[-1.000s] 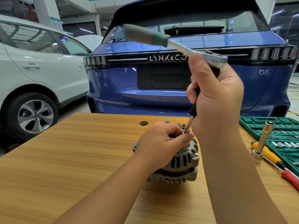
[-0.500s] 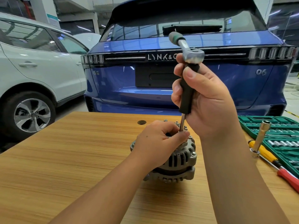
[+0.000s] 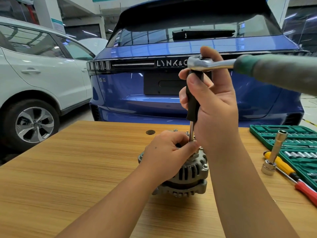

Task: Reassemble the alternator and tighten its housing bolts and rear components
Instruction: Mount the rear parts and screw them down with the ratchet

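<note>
Right hand (image 3: 212,103): curled round black extension (image 3: 193,98), just under ratchet (image 3: 223,63) head, above alternator (image 3: 188,176).
Left hand (image 3: 164,155): cupped on alternator top, fingertips pinching at extension tip; fastener itself hidden.
Alternator: upright on table (image 3: 68,169), mid-front, under both hands.
Ratchet handle: sticking out right of alternator, unheld.
Risk, slip: likely socket riding off bolt if extension leans; would round head or nip left fingers.
Risk, tip: alternator probably rocking if left grip eases.
Risk, swing: free handle could sweep toward socket case (image 3: 291,143) and screwdrivers (image 3: 291,172), right of alternator.
</note>
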`<state>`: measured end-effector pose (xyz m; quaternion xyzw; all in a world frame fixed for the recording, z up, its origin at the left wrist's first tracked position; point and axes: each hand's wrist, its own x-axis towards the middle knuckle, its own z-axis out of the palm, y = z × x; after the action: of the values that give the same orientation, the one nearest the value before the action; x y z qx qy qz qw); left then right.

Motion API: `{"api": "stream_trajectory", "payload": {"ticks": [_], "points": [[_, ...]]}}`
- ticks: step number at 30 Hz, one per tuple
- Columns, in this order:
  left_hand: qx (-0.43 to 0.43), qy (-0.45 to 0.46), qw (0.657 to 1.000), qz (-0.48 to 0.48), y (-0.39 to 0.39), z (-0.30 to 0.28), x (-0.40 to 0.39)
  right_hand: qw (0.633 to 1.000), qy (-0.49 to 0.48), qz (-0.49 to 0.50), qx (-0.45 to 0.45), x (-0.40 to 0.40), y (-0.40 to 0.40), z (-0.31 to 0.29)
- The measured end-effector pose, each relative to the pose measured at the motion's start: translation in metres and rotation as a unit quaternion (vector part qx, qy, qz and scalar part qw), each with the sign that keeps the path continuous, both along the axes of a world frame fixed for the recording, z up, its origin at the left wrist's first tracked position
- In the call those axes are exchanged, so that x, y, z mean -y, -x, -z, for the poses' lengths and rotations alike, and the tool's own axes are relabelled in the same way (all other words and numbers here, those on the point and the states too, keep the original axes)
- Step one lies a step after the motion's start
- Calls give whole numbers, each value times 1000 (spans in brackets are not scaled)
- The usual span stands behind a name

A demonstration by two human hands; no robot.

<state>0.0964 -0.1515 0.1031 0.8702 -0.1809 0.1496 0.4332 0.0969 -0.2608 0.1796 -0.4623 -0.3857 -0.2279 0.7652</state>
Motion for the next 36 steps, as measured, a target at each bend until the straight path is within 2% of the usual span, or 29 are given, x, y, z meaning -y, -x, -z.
{"api": "stream_trajectory", "payload": {"ticks": [4,6,10,13,15,20,23,25,28,33,36], "points": [[7,5,1000,8,2,0,-1,992,-33,-118,-32,5,1,-2],[9,6,1000,12,2,0,-2,988,-31,-140,-50,7,3,-3],[10,8,1000,16,2,-1,-1,989,-44,-96,-103,4,5,-7],[7,2,1000,17,2,-1,-1,992,-50,29,-109,4,8,-7],[8,-1,1000,18,2,-1,-1,992,-49,69,-98,5,9,-7],[7,0,1000,10,2,-1,-1,994,-18,-66,-87,10,5,-6],[5,3,1000,13,2,-1,-1,1000,-9,-20,-10,7,5,-2],[4,6,1000,10,2,-2,-1,1000,4,12,6,2,5,-1],[3,5,1000,11,3,-2,0,999,22,44,0,0,4,-3],[9,11,1000,18,3,-1,-1,996,-32,-62,-55,4,12,-7],[11,11,1000,17,4,-2,-1,993,17,-8,-113,5,16,-21]]}}
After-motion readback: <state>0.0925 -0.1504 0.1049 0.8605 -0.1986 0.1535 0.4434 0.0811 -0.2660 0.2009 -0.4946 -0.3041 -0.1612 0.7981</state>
